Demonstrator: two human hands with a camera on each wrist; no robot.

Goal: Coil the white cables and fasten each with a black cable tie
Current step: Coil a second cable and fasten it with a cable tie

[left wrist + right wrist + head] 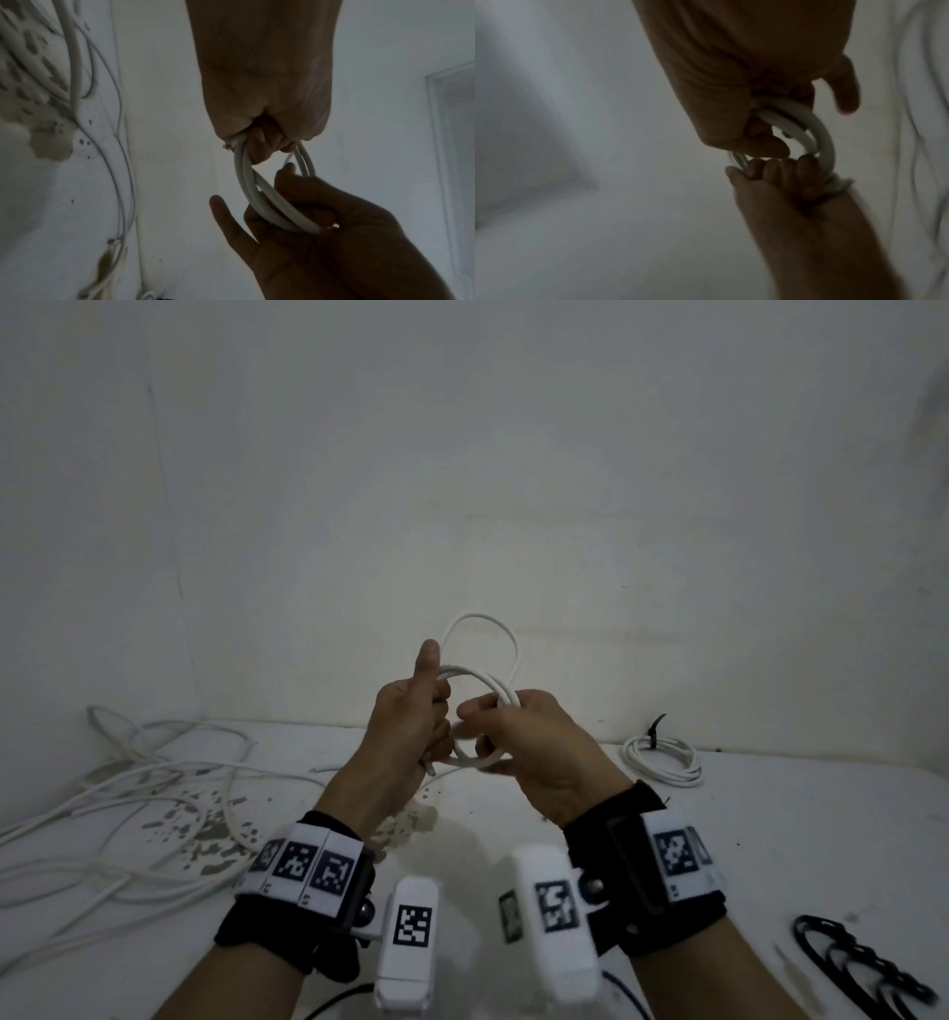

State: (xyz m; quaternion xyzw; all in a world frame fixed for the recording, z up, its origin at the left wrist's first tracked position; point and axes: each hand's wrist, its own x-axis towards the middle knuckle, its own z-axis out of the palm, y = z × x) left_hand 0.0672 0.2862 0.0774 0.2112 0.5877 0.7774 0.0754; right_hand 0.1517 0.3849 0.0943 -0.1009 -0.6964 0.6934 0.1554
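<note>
I hold a white cable coil (pixel 506 698) up in front of the wall, above the table. My left hand (pixel 436 711) grips its left side with curled fingers, thumb pointing up, and a cut cable end sticks out below the fist. My right hand (pixel 482 716) pinches the coil's right side. One wider loop (pixel 480 614) stands up behind the hands. In the left wrist view the left hand (pixel 264 142) clasps the coil (pixel 254 194), with the right hand (pixel 308 203) below it. The right wrist view shows the right hand (pixel 765 138) on the coil (pixel 824 138).
A finished white coil (pixel 662 757) with a black tie (pixel 657 726) lies at the back right of the white table (pixel 770 839). Several loose white cables (pixel 128 788) sprawl on the left. Black cable ties (pixel 862 963) lie at the near right. A wall stands close behind.
</note>
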